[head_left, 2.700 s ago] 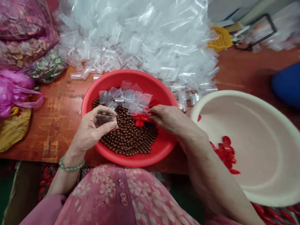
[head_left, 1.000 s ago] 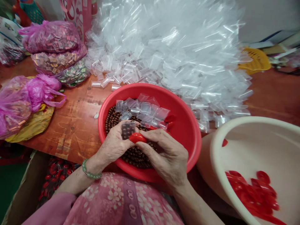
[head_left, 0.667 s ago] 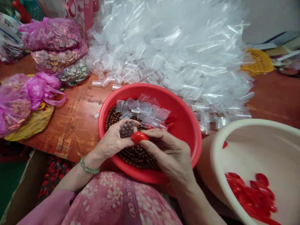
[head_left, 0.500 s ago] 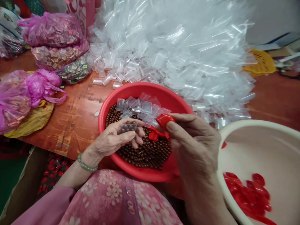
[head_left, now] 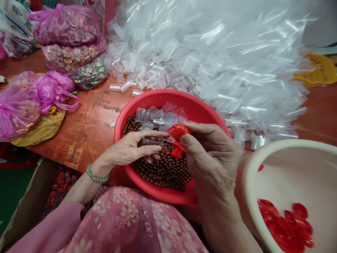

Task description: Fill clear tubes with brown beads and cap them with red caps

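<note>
Over a red basin [head_left: 210, 109] of brown beads [head_left: 160, 172], my left hand [head_left: 133, 149] holds a clear plastic sleeve [head_left: 152, 140] between thumb and fingers; brown balls show in or through it. My right hand [head_left: 210, 151] pinches a glossy red plastic piece [head_left: 178, 132] by its right side, close to the sleeve's right end. Whether the two parts touch is hard to tell. Below that piece hangs another red part [head_left: 177, 151]. Several loose clear sleeves [head_left: 170, 118] lie on the beads at the back of the basin.
Behind the basin rises a big heap of clear sleeves [head_left: 205, 52]. A cream basin [head_left: 252, 165] with red pieces stands at the right. Pink bags [head_left: 65, 26] of small packets sit at the left, a yellow basket [head_left: 316, 70] far right, and a box of red items [head_left: 61, 182] lower left.
My right hand has brought the red piece closer to the sleeve in my left hand. The sleeve has tilted, and the whole view has shifted slightly.
</note>
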{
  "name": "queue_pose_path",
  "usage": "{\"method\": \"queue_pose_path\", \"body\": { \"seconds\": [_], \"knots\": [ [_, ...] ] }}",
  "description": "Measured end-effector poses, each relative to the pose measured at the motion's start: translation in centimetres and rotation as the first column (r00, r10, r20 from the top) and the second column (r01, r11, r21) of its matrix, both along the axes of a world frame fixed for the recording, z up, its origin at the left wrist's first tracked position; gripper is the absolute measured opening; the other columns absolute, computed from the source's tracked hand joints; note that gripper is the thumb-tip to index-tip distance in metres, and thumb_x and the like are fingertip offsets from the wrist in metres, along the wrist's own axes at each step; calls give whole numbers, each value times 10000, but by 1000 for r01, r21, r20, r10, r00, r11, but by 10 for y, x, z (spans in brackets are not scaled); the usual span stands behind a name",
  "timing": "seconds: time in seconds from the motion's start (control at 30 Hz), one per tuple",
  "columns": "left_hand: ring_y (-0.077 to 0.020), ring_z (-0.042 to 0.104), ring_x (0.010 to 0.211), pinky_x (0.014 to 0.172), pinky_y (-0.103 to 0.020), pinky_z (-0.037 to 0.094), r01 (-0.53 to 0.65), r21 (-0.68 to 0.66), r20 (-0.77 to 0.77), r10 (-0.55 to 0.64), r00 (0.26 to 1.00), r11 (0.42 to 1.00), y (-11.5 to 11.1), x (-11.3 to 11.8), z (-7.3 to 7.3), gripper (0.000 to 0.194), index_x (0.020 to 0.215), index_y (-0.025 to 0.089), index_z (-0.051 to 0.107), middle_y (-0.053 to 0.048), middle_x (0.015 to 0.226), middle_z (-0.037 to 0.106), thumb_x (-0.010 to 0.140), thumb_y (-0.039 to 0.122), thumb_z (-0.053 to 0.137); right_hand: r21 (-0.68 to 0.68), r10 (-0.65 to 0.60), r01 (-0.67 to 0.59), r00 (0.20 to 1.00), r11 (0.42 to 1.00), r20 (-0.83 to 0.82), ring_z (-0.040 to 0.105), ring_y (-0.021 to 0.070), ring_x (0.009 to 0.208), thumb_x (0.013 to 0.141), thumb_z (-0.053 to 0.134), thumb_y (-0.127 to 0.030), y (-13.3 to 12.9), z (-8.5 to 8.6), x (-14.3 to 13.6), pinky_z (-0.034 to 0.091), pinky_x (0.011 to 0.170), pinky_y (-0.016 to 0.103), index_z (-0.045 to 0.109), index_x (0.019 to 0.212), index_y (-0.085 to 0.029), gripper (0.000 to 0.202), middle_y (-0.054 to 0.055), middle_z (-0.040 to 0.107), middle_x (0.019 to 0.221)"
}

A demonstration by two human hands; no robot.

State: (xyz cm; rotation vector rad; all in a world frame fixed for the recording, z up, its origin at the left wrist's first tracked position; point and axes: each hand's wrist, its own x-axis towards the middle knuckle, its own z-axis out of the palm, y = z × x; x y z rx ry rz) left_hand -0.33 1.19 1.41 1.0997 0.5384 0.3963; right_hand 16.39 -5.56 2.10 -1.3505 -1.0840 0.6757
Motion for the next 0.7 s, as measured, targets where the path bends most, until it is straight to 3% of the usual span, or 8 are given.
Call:
{"method": "queue_pose_path", "body": {
  "seconds": [0.13,0.33,0.53,0.7],
  "knots": [
    [-101,635,690,605,-214,514,24,-67,2,-24,1000,997,-2,5,-1,411,1067,143,612,-39,848,671,804,439,720,8,19,-19,1000,1000,-1,699,183,892,852,700,-343,0,0,2,573,825,349,706,1011,-282,170,16,736,975],
    [-78,605,601,531,-197,460,3,-88,115,7,993,996,1,7,-8,394,946,152,546,-37,832,672,815,492,697,-31,37,-34,993,999,116,687,193,934,889,651,-343,0,-1,7,569,818,339,690,1052,-290,176,29,723,997],
    [-127,632,811,773,-258,482,-126,76,-20,128,992,989,0,11,-8,193,969,156,653,-18,857,672,823,269,708,-6,26,-25,989,1000,147,697,200,929,885,651,-355,4,0,6,579,817,356,678,1057,-282,189,31,727,990],
    [-110,600,729,711,-248,473,-128,15,-1,128,992,992,2,12,-8,232,983,162,698,-7,822,672,791,288,731,-29,38,-35,990,999,139,695,206,943,890,645,-353,7,-1,4,573,845,361,672,1074,-282,199,39,726,1015]
  ]
}}
